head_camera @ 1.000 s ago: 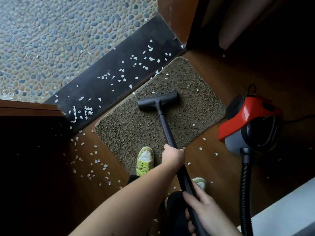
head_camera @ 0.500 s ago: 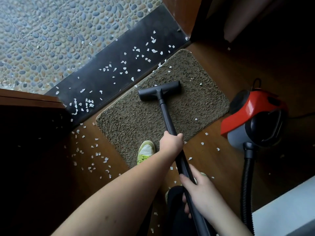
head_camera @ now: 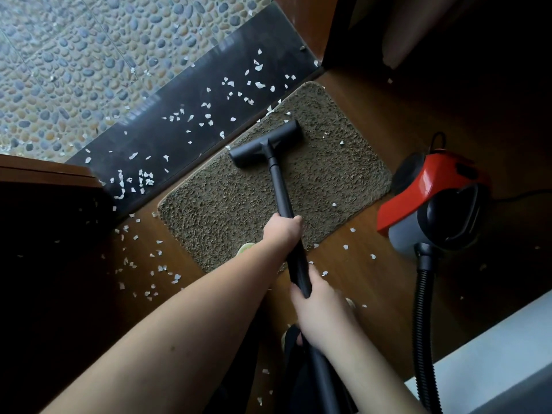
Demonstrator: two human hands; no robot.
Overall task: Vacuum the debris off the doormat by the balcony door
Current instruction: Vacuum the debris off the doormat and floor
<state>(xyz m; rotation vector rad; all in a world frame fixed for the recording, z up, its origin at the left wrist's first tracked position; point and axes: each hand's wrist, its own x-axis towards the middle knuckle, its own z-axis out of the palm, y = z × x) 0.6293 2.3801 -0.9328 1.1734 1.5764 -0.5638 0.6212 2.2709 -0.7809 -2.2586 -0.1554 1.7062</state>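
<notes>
Fingers of my left hand [head_camera: 282, 228] wrap the wand [head_camera: 283, 201]; my right hand [head_camera: 319, 309] clamps it lower down. I see the nozzle [head_camera: 266, 142] flat on the doormat [head_camera: 328, 171] near the far edge — mostly clean, I judge, a few white flakes [head_camera: 334, 204] left. The black threshold [head_camera: 167, 138] is littered.

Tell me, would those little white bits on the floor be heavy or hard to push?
Probably very light: the small white flakes look thin and curled, like shell or paper. They would likely scatter if nudged, since they lie loose across the brown wooden floor. On the shaggy brown doormat, some may cling in the fibres.
</notes>
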